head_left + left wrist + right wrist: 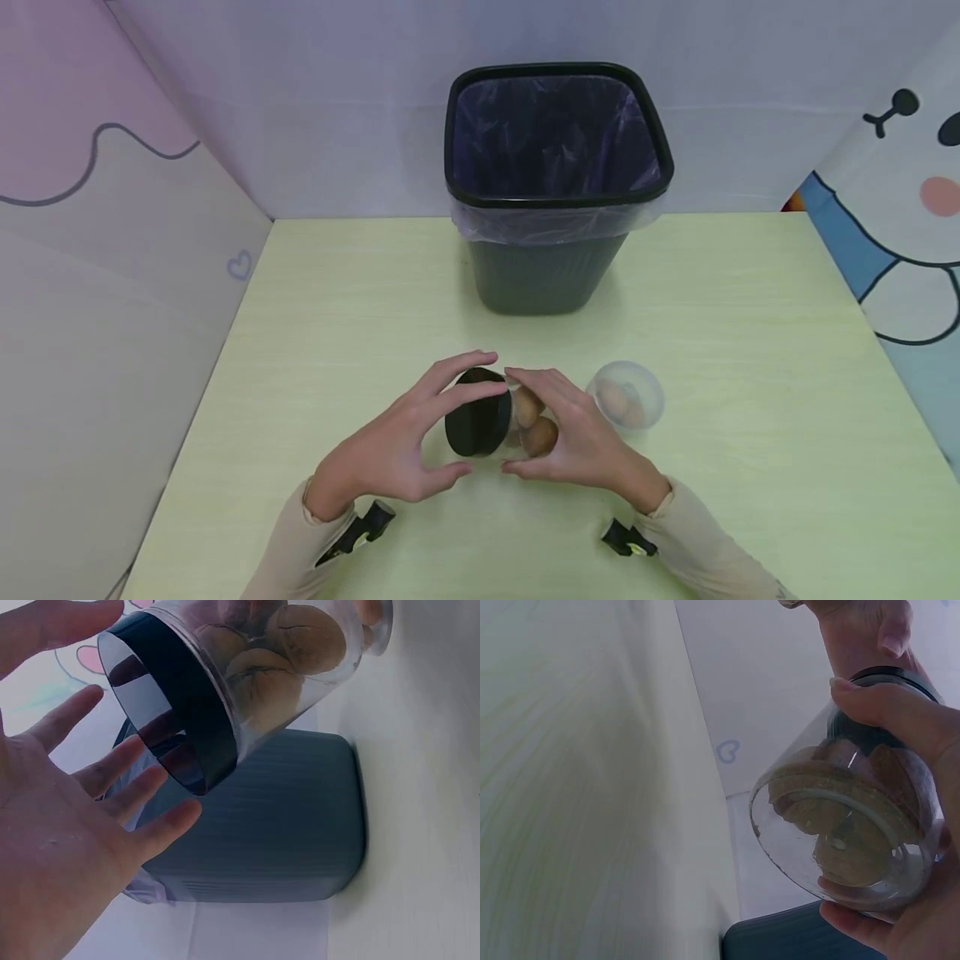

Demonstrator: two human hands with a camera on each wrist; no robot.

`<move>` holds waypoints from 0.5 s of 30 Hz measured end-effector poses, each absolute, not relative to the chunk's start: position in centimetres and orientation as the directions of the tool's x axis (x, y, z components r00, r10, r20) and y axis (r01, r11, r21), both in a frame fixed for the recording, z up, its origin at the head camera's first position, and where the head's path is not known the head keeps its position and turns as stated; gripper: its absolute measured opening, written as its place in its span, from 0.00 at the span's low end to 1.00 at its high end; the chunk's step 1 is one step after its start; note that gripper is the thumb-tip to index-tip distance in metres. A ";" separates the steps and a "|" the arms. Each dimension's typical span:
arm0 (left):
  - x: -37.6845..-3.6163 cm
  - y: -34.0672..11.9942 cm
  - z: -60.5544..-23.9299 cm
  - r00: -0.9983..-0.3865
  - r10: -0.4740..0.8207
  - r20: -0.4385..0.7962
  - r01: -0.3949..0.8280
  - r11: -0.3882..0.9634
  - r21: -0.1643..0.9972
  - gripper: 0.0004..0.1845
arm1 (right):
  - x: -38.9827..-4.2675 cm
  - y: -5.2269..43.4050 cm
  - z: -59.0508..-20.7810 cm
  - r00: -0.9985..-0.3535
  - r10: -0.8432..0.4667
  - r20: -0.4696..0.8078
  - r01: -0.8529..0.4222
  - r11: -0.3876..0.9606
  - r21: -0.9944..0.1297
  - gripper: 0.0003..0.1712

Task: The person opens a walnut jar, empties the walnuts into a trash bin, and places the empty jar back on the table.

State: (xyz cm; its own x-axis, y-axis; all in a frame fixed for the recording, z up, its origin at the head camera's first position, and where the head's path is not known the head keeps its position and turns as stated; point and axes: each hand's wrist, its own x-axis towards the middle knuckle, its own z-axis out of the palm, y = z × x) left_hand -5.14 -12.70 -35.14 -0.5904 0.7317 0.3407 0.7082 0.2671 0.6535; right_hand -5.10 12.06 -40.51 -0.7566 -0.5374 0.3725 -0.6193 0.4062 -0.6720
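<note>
A clear jar (780,847) of walnuts (264,688) lies tilted in my right hand (581,437), its black lid (477,417) turned left toward my left hand (397,446). The right fingers and thumb curl round the jar's clear body. Around the lid the left hand spreads its fingers and thumb. In the left wrist view most left fingers (124,769) stand just off the lid; the top digit is close to its rim, and contact there is unclear. To the right of the right hand stands a clear round container (637,392) with brownish contents.
Behind the hands a dark bin (540,275) with a thin translucent liner (562,221) stands on the pale wooden table (337,292). Patterned cloth (337,108) hangs behind and beside the table.
</note>
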 end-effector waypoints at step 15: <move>-4.7 -12.6 -35.4 -0.676 0.630 0.381 0.694 0.370 0.618 0.37 | -4.6 11.9 -40.4 -0.747 -0.544 0.382 -0.626 0.382 -0.679 0.56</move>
State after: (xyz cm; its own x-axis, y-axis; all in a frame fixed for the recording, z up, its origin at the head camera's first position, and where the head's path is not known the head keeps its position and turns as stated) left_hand -4.68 -12.63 -35.40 -0.6761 0.6304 0.3814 0.6936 0.3700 0.6180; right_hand -4.62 11.85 -40.42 -0.7467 -0.5443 0.3822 -0.6264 0.3823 -0.6793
